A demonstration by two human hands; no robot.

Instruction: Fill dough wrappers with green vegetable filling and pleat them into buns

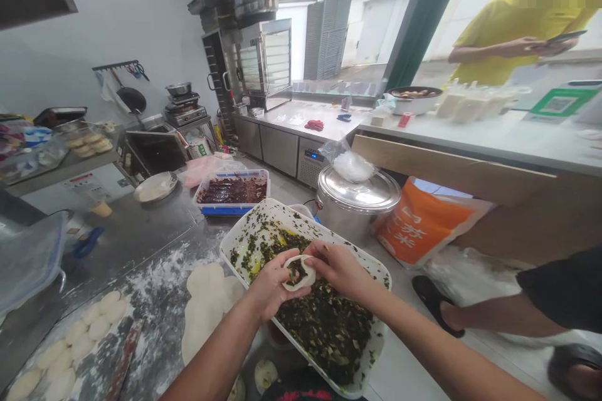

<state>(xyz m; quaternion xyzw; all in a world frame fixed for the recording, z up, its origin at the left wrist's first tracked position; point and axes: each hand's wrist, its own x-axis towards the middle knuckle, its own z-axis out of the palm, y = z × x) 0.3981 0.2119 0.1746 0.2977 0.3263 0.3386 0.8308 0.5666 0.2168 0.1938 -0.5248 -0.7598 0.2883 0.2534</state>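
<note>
A round dough wrapper (308,277) with dark green chopped filling inside is cupped in my left hand (270,285), its rim turned up. The fingers of my right hand (336,266) pinch the wrapper's far right edge. Both hands are above a white rectangular tub (383,276) of chopped green filling (324,329). Left of the tub lie overlapping flat dough wrappers (204,301) on the floured steel table (160,269). Two pleated buns (266,376) sit at the bottom edge near my body, one of them partly hidden.
Small dough pieces (82,335) and a rolling pin (125,357) lie at the left. Behind the tub stand a container of dark red paste (232,191) and a lidded steel pot (360,191). An orange bag (418,222) is on the floor. A person in yellow (508,31) stands beyond the counter.
</note>
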